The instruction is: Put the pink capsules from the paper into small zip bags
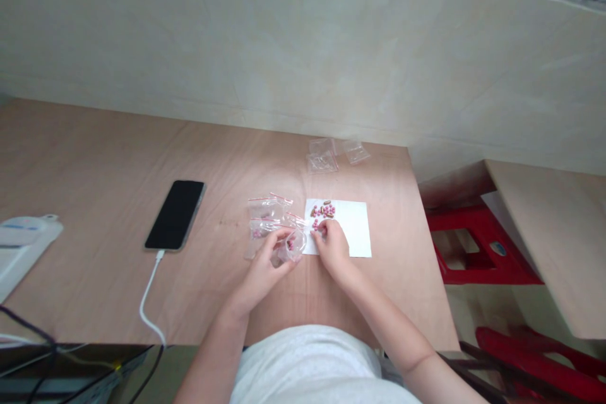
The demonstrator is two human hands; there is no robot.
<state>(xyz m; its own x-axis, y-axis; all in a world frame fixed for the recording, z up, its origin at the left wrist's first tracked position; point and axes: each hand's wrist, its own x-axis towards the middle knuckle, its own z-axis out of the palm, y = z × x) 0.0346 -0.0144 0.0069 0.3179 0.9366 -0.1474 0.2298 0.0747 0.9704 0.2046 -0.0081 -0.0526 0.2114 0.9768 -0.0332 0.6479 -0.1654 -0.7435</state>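
My left hand point(261, 270) is closed around a small clear zip bag point(297, 243), its mouth spread toward the right, with a few pink pills inside. Beside it, more clear zip bags point(269, 207) with red seal lines lie overlapping, at least one with pink pills in it. A sheet of white paper point(358, 230) lies to the right, bearing a small cluster of pink pills and brown capsules point(324, 209). Over the paper's left part, my right hand point(334, 245) has its fingertips pinched together by the lowest pills. Whatever is between those fingertips is hidden.
Several flat clear bags point(322, 158) lie near the wall. At left are a black phone point(175, 214) on a white charging cable point(148, 306) and a white plastic item point(33, 243). Beyond the table's right edge stand a red stool point(483, 243) and another wooden tabletop point(553, 221).
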